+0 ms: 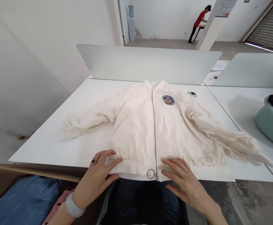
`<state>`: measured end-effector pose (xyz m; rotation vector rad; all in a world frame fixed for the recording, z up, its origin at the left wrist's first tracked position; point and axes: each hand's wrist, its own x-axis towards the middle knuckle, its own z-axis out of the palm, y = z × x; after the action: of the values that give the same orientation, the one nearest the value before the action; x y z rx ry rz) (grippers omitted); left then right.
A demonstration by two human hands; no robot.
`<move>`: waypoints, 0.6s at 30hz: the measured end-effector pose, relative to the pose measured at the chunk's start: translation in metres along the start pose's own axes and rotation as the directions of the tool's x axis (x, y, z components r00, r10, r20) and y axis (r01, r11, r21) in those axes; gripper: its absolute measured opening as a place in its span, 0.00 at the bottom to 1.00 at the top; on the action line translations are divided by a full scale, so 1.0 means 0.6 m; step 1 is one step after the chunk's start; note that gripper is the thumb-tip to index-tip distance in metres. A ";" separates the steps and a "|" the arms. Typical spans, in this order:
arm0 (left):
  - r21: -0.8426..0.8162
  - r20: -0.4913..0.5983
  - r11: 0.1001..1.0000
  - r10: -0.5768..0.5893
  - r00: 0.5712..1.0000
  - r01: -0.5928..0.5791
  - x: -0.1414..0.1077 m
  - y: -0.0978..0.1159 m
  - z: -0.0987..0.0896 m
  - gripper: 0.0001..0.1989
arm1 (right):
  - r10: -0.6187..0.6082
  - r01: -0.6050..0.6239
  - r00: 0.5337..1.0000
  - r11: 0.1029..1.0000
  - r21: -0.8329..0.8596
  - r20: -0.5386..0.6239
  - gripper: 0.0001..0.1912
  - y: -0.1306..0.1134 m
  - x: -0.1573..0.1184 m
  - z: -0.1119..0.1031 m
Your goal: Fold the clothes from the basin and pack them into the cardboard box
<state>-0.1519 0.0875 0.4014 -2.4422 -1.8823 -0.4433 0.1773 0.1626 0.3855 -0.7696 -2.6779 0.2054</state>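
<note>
A cream zip-up bomber jacket [136,125] lies front up, its sleeves spread to both sides and its collar at the far end. Its metal zipper [154,131] runs closed down the front to a ring pull [151,174] at the hem. On the chest sits a round blue patch [168,100]. At the left part of the hem, my left hand [102,170] rests with fingers apart, the thumb low by the table edge. My right hand [182,175] touches the hem right of the zipper, fingers spread and holding nothing.
The white table [56,137] ends at a frosted divider [145,64]. To the right stands a light green basin [272,122] with dark cloth. Below left, a cardboard box [0,176] holds folded blue clothing [26,200]. A person in red [199,20] works far behind.
</note>
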 end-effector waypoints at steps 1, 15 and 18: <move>-0.020 -0.017 0.999 -0.029 0.999 0.029 -0.008 -0.003 0.003 0.14 | 0.000 0.000 1.000 1.000 0.008 0.009 0.15 -0.004 0.010 0.005; -0.218 -0.073 0.971 -0.119 0.990 0.101 -0.034 0.005 0.012 0.11 | 0.076 -0.075 0.997 0.988 0.133 -0.001 0.13 -0.004 0.024 0.023; -0.018 -0.102 0.997 -0.077 0.992 0.075 -0.020 0.027 0.017 0.11 | 0.073 -0.071 0.997 0.988 0.134 -0.009 0.13 -0.004 0.025 0.023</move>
<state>-0.1372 0.0738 0.3912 -2.3137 -1.9418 -0.5764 0.1591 0.1677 0.3773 -0.8228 -2.5951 0.3916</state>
